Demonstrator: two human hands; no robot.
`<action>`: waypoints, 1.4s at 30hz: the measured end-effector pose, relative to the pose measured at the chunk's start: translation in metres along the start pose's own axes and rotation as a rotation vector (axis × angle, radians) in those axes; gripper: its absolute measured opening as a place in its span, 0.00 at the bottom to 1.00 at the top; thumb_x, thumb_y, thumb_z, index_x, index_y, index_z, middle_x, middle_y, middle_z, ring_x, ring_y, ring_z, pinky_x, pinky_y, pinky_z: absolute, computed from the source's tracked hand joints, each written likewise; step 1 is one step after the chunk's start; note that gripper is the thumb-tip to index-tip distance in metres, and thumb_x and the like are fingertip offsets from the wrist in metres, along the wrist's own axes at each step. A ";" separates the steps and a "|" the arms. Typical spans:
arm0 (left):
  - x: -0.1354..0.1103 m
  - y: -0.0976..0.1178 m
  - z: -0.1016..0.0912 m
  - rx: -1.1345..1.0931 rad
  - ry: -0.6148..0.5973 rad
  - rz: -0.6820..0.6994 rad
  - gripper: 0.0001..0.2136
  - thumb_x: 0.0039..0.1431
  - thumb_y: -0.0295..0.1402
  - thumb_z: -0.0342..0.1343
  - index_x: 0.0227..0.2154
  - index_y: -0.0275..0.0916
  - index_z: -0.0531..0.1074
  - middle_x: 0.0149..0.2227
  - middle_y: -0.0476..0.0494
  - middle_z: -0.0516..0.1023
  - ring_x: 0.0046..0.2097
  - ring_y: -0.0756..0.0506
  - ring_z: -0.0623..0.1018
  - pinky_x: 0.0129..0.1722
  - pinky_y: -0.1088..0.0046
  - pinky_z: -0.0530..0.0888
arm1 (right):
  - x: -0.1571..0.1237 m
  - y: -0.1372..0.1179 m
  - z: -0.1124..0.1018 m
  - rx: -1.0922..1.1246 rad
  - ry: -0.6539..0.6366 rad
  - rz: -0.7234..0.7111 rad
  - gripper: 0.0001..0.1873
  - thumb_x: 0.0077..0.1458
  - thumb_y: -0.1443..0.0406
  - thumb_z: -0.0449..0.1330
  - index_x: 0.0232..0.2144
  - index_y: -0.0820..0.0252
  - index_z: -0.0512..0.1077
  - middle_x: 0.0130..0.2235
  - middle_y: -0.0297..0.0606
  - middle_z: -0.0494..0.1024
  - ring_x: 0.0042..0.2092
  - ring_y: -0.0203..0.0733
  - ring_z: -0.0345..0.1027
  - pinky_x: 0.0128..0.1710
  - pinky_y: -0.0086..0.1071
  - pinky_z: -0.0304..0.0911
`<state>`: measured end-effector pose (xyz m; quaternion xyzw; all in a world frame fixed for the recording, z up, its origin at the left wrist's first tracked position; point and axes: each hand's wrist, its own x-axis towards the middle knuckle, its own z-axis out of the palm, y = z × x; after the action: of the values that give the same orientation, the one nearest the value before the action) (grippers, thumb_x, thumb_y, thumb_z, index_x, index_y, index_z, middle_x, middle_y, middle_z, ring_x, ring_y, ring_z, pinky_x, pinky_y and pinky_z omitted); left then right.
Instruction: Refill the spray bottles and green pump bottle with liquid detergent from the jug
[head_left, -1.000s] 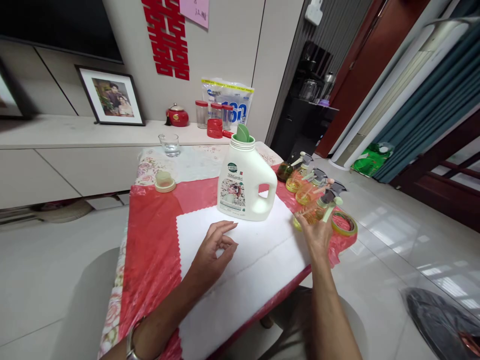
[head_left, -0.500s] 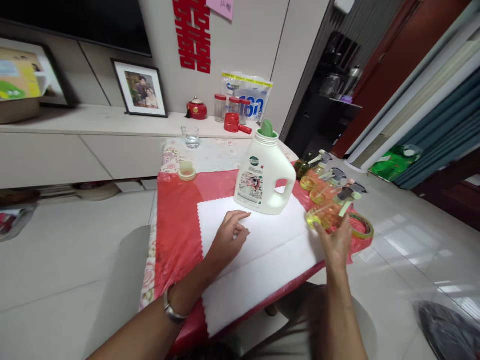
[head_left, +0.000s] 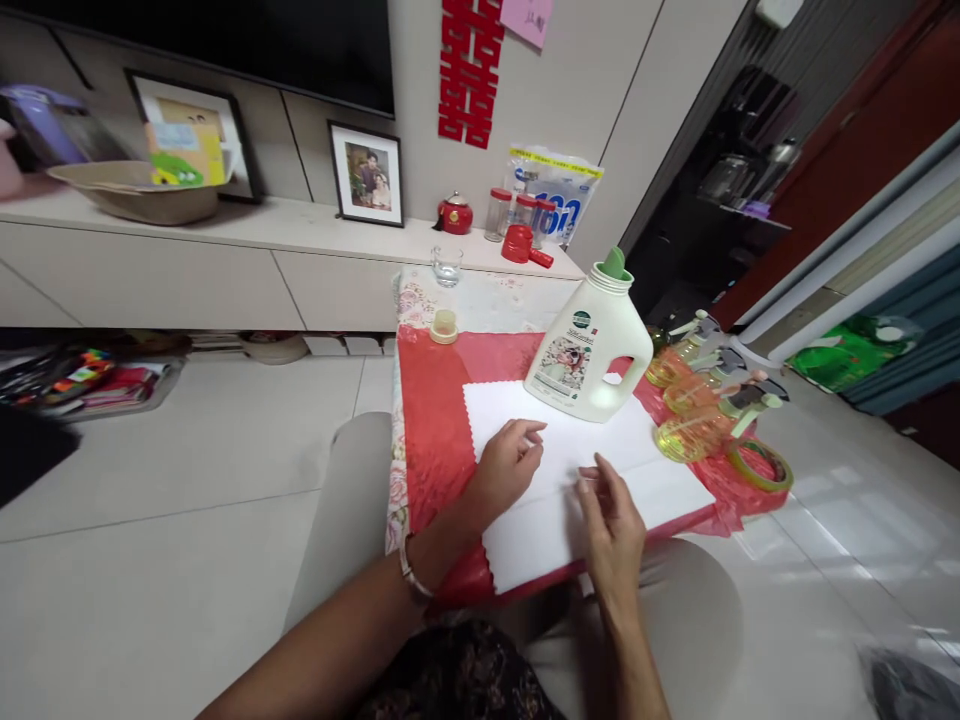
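Note:
My left hand (head_left: 510, 462) rests on a white sheet (head_left: 585, 480) with zigzag edges that lies on a red cover (head_left: 439, 420) over a small table; its fingers are loosely curled and hold nothing. My right hand (head_left: 611, 515) lies flat on the same sheet, fingers stretched out, a little nearer to me. A white detergent jug (head_left: 589, 350) with a green funnel (head_left: 615, 263) in its neck stands at the sheet's far edge. Several yellow spray bottles (head_left: 694, 415) stand at the table's right side, apart from both hands.
A tape roll (head_left: 761, 465) lies at the table's right corner. A small cap (head_left: 444, 326) and a glass (head_left: 447, 265) sit at the far end. Behind is a long cabinet (head_left: 225, 260) with a framed photo (head_left: 367, 175), red teapot (head_left: 455, 214) and jars (head_left: 517, 212). Tiled floor surrounds the table.
My right hand left the nearest spray bottle and came back to the white sheet beside my left hand. The view has swung left, showing more floor and cabinet.

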<state>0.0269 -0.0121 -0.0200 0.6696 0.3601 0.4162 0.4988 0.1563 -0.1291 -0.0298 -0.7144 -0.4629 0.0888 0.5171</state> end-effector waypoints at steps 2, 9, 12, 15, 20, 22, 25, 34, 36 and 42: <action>-0.020 0.005 -0.012 0.125 -0.024 0.040 0.15 0.58 0.28 0.52 0.48 0.39 0.73 0.34 0.47 0.77 0.31 0.49 0.74 0.37 0.70 0.75 | -0.010 -0.013 0.017 0.033 -0.097 -0.014 0.27 0.64 0.49 0.53 0.56 0.61 0.69 0.44 0.43 0.75 0.41 0.41 0.71 0.43 0.36 0.70; -0.061 0.006 -0.045 0.573 -0.109 0.035 0.23 0.61 0.29 0.48 0.60 0.37 0.66 0.52 0.33 0.78 0.50 0.36 0.78 0.49 0.57 0.74 | -0.024 -0.042 0.041 0.043 -0.239 -0.060 0.27 0.63 0.50 0.55 0.54 0.63 0.72 0.33 0.37 0.72 0.33 0.37 0.66 0.37 0.32 0.66; -0.061 0.009 -0.053 0.641 -0.113 0.007 0.30 0.60 0.28 0.47 0.67 0.39 0.56 0.46 0.35 0.80 0.44 0.37 0.79 0.43 0.60 0.75 | -0.020 -0.046 0.036 -0.006 -0.196 -0.103 0.28 0.63 0.51 0.56 0.57 0.64 0.69 0.25 0.29 0.62 0.26 0.33 0.58 0.29 0.28 0.61; -0.059 0.013 -0.057 0.651 -0.072 0.026 0.35 0.59 0.24 0.45 0.69 0.44 0.48 0.32 0.44 0.79 0.33 0.41 0.76 0.36 0.66 0.74 | -0.017 -0.046 0.035 -0.080 -0.138 -0.155 0.32 0.64 0.54 0.56 0.64 0.65 0.60 0.22 0.25 0.57 0.23 0.31 0.54 0.25 0.25 0.58; -0.062 0.015 -0.060 0.760 0.034 0.108 0.35 0.58 0.23 0.44 0.70 0.40 0.46 0.25 0.47 0.72 0.25 0.44 0.69 0.29 0.68 0.71 | -0.020 -0.049 0.041 -0.279 -0.098 -0.282 0.37 0.66 0.62 0.50 0.72 0.64 0.41 0.22 0.24 0.58 0.20 0.31 0.56 0.21 0.24 0.55; -0.065 0.017 -0.060 0.835 0.089 0.180 0.35 0.60 0.24 0.45 0.70 0.39 0.44 0.25 0.47 0.72 0.25 0.45 0.69 0.28 0.70 0.70 | -0.022 -0.056 0.041 -0.345 -0.044 -0.360 0.38 0.66 0.63 0.49 0.72 0.64 0.38 0.21 0.23 0.59 0.19 0.32 0.57 0.21 0.24 0.55; -0.069 0.022 -0.061 0.956 0.164 0.284 0.38 0.61 0.23 0.43 0.70 0.39 0.32 0.25 0.51 0.71 0.25 0.46 0.70 0.26 0.71 0.69 | -0.021 -0.067 0.041 -0.398 0.079 -0.478 0.39 0.66 0.65 0.51 0.72 0.65 0.37 0.20 0.22 0.60 0.18 0.31 0.57 0.21 0.24 0.54; -0.055 0.009 -0.053 1.080 -0.003 0.192 0.38 0.61 0.21 0.41 0.69 0.34 0.28 0.25 0.51 0.73 0.25 0.47 0.72 0.27 0.71 0.68 | -0.008 -0.050 0.051 -0.465 0.022 -0.442 0.36 0.66 0.68 0.47 0.71 0.67 0.40 0.22 0.25 0.65 0.19 0.32 0.60 0.20 0.24 0.54; -0.053 0.008 -0.049 1.099 -0.043 0.145 0.38 0.60 0.20 0.41 0.69 0.33 0.28 0.25 0.50 0.74 0.26 0.46 0.73 0.27 0.70 0.69 | -0.008 -0.047 0.051 -0.448 0.056 -0.458 0.36 0.66 0.67 0.47 0.71 0.66 0.39 0.22 0.25 0.66 0.19 0.32 0.60 0.20 0.24 0.54; -0.055 0.004 -0.039 1.095 -0.031 0.139 0.41 0.60 0.19 0.41 0.68 0.31 0.20 0.26 0.49 0.74 0.26 0.46 0.74 0.28 0.71 0.69 | -0.014 -0.039 0.051 -0.432 0.059 -0.410 0.35 0.67 0.65 0.46 0.72 0.63 0.39 0.23 0.25 0.67 0.19 0.34 0.61 0.20 0.25 0.55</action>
<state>-0.0306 -0.0478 -0.0209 0.8594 0.4715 0.1903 0.0544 0.0952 -0.1051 -0.0254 -0.7018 -0.5905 -0.1390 0.3735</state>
